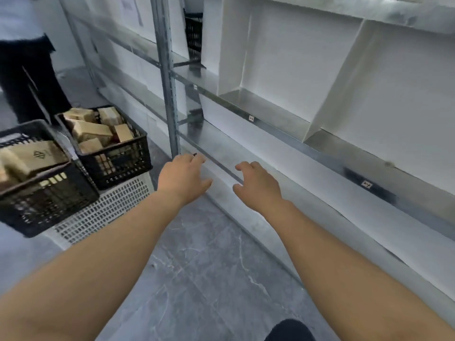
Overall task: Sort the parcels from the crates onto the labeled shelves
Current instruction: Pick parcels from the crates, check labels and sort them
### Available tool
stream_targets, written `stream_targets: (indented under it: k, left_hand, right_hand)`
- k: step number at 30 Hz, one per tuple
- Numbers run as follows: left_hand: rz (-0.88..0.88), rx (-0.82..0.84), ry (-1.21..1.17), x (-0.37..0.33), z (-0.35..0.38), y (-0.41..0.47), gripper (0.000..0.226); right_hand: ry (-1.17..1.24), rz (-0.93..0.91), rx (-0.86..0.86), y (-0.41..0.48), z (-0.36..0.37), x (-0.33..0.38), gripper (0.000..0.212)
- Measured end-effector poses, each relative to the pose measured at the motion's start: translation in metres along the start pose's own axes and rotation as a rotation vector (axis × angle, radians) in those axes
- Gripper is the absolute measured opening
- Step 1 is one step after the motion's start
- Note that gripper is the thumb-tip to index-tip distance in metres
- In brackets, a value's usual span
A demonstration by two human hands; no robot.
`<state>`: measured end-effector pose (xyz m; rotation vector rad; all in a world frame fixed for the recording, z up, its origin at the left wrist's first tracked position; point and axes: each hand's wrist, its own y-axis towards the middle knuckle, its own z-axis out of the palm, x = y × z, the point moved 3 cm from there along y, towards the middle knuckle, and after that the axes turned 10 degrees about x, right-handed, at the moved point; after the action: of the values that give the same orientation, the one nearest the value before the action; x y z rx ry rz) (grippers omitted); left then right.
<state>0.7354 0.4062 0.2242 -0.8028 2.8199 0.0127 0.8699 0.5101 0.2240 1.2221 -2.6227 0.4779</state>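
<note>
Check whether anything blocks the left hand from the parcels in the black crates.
Nothing visible does. The left hand holds nothing, beside the black crate closest to it, whose parcels lie uncovered at the top.

Grey marbled floor [197, 267], white wall [66, 54]

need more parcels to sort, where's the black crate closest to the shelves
Head view, left side: the black crate sits on a white crate, right of a second black crate, beside the shelf post.

Tan parcels [92, 134], blk crates [118, 166], white crate [105, 210], prob. grey-veined floor [197, 267].
</note>
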Motion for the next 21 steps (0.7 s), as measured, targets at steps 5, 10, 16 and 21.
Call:
stream_targets:
  k: [5, 10, 16, 21]
  left_hand:
    - [-0.107, -0.044, 0.007, 0.059, -0.014, -0.013, 0.055]
    - [-0.213, -0.057, 0.002, 0.11, -0.02, -0.014, 0.056]
    - [-0.346, -0.083, -0.003, 0.169, -0.023, 0.007, 0.054]
    - [-0.45, -0.104, -0.016, 0.221, -0.027, 0.045, 0.053]
  right_hand:
    - [-0.037, -0.13, 0.001, 0.033, 0.007, 0.062, 0.049]
    - [-0.068, -0.235, 0.04, 0.065, 0.02, 0.113, 0.05]
    - [-0.11, -0.368, 0.084, 0.125, 0.033, 0.165, 0.047]
    - [-0.121, -0.473, 0.11, 0.194, 0.04, 0.203, 0.047]
